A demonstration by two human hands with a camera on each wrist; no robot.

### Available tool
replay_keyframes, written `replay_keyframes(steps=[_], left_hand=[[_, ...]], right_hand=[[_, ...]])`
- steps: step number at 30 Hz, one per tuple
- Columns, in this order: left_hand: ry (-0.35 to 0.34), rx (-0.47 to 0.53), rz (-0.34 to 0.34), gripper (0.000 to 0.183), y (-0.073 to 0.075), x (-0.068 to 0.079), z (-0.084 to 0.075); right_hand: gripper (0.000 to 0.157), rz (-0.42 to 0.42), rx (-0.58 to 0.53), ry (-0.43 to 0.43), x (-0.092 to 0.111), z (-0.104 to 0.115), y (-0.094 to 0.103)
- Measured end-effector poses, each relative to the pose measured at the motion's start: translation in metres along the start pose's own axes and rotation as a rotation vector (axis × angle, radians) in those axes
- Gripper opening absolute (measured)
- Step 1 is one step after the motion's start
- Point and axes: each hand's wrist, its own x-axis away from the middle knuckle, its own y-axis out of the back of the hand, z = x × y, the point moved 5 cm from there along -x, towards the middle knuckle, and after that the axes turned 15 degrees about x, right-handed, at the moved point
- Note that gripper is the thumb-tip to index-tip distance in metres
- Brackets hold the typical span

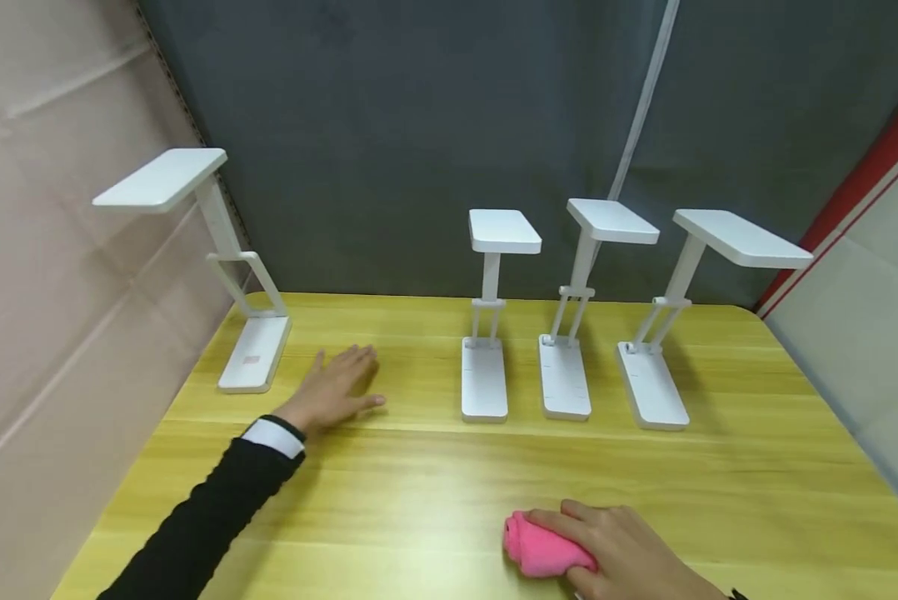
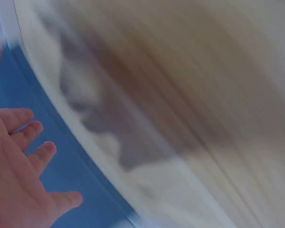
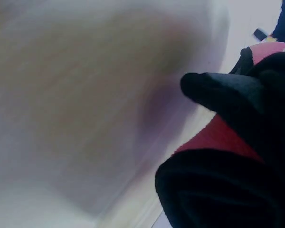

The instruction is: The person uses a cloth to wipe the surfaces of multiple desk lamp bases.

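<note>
My right hand (image 1: 620, 546) grips a rolled pink cloth (image 1: 542, 546) close over the front of the wooden table. The right wrist view shows the fingers dark around the pink cloth (image 3: 223, 137). Farther left, my left hand (image 1: 335, 392) is held over the table with its fingers spread and nothing in it. Its palm and straight fingers (image 2: 40, 159) also show at the edge of the left wrist view. Nearest to it stands a white folding desk lamp (image 1: 254, 354), unfolded upright, with a small label on its base.
Three more white desk lamps, a left one (image 1: 484, 379), a middle one (image 1: 565, 379) and a right one (image 1: 653, 387), stand unfolded in a row at the back right of the table (image 1: 389, 500). A dark grey curtain (image 1: 419, 150) hangs behind; pale sheeting (image 1: 59, 275) borders the left.
</note>
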Motion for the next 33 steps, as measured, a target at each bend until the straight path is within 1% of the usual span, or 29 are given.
replay_keyframes(steps=[2, 4, 7, 10, 12, 14, 15, 18, 20, 22, 24, 27, 30, 33], left_hand=[[0.033, 0.039, -0.038, 0.07, 0.024, 0.019, 0.027], [0.06, 0.054, -0.056, 0.063, 0.047, 0.037, 0.054], [0.125, 0.053, -0.063, 0.059, 0.072, 0.055, 0.09], [0.144, 0.06, -0.055, 0.057, 0.087, 0.063, 0.118], [0.179, 0.068, -0.025, 0.059, 0.09, 0.065, 0.133], [0.187, 0.088, 0.012, 0.06, 0.09, 0.065, 0.142], [0.201, 0.097, 0.03, 0.06, 0.089, 0.066, 0.145], [0.294, 0.105, 0.073, 0.062, 0.091, 0.068, 0.15], [0.329, 0.096, 0.076, 0.063, 0.094, 0.068, 0.149], [0.382, 0.072, 0.081, 0.064, 0.097, 0.069, 0.147], [0.39, 0.057, 0.074, 0.063, 0.098, 0.07, 0.144], [0.388, 0.043, 0.075, 0.062, 0.094, 0.074, 0.141], [0.371, 0.01, 0.081, 0.061, 0.087, 0.08, 0.132], [0.35, -0.01, 0.07, 0.06, 0.078, 0.087, 0.117]], right_hand=[[0.064, 0.011, 0.021, -0.011, 0.003, -0.002, 0.001], [0.064, 0.02, 0.038, -0.026, 0.005, -0.004, 0.003], [0.064, 0.059, 0.036, -0.058, 0.008, -0.007, 0.005], [0.062, 0.096, 0.011, -0.087, 0.008, -0.008, 0.007], [0.06, 0.115, -0.007, -0.097, 0.007, -0.008, 0.007], [0.059, 0.117, -0.016, -0.092, 0.007, -0.007, 0.006], [0.059, 0.119, -0.017, -0.091, 0.007, -0.007, 0.006], [0.056, 0.135, -0.021, -0.107, 0.007, -0.006, 0.003], [0.055, 0.155, -0.025, -0.13, 0.006, -0.006, 0.001], [0.054, 0.182, -0.033, -0.159, 0.007, -0.006, 0.002], [0.054, 0.189, -0.034, -0.168, 0.007, -0.005, 0.003], [0.053, 0.196, -0.041, -0.173, 0.007, -0.002, 0.006], [0.053, 0.176, -0.037, -0.161, 0.007, -0.002, 0.007], [0.053, 0.173, -0.031, -0.148, 0.008, -0.002, 0.006]])
